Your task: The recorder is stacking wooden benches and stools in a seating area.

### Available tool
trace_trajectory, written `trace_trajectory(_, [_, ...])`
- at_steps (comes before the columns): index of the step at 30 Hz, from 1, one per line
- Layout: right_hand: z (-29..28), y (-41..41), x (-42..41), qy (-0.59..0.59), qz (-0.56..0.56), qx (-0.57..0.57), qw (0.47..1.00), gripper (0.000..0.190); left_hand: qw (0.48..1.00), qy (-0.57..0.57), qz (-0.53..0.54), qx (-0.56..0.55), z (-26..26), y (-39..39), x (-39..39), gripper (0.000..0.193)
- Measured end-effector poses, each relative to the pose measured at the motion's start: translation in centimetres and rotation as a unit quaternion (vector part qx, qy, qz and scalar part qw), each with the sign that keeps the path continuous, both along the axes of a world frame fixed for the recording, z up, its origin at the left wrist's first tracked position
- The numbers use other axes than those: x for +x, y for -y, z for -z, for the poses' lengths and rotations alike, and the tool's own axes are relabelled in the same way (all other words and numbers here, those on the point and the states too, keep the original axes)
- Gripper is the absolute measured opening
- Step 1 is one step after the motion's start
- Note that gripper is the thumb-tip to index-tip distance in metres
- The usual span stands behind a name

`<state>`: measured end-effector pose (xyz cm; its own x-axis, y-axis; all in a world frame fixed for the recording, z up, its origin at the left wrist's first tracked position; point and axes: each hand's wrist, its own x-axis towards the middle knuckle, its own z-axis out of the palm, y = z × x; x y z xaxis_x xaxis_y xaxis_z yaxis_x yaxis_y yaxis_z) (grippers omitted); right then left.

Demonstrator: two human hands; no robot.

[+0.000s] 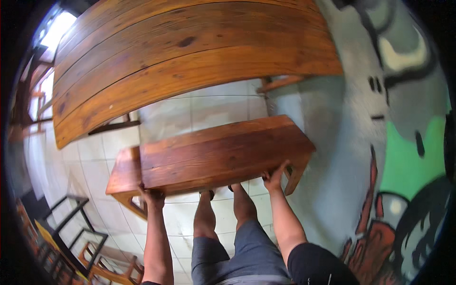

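A reddish-brown wooden bench (224,153) spans the space in front of my legs. Its near long edge is gripped at two places. Toward the left end, my left hand (154,197) holds that edge, its fingers hidden below the seat. Near the right end, my right hand (275,178) grasps the same edge, thumb on top and fingers partly out of sight underneath. Beyond the bench stands a large plank-topped wooden table (199,50), with a strip of floor visible between the two.
A painted wall (363,117) runs along the right side, close to the bench's right end. White tiles cover the floor (185,217). At lower left are a black metal frame (80,213) and a wooden chair or stool (110,269). More wooden furniture (37,82) stands at far left.
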<state>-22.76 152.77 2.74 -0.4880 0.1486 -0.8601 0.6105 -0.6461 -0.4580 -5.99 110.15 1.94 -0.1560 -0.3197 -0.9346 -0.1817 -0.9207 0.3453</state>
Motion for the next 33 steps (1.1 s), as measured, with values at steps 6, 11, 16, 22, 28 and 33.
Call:
trace_trajectory(6, [-3.6,0.6,-1.4,0.072,-0.054,0.136,0.987,0.072,0.994,0.091,-0.036,0.057,-1.5,-0.5,2.7,0.077])
trace_trajectory(11, [-9.8,1.8,0.2,0.070,-0.146,0.160,0.974,0.069,0.997,0.011,-0.067,0.027,-6.9,-1.7,7.9,0.083])
trace_trajectory(16, [-16.6,5.6,1.2,0.029,-0.135,0.159,0.978,0.082,0.987,-0.120,-0.064,-0.081,-18.6,-2.2,6.6,0.093])
trace_trajectory(22, [-29.7,5.5,-0.6,-0.115,-0.122,0.116,0.979,0.082,0.984,-0.017,-0.076,-0.159,-24.6,0.3,5.9,0.108])
trace_trajectory(28, [-41.6,11.8,-4.5,-0.240,-0.121,0.099,0.958,0.065,0.967,-0.111,-0.044,-0.226,-36.5,4.4,1.4,0.072])
trace_trajectory(33, [-44.6,12.2,-7.4,-0.307,-0.160,0.123,0.930,0.057,0.946,-0.182,-0.026,-0.268,-42.0,6.4,-2.5,0.066])
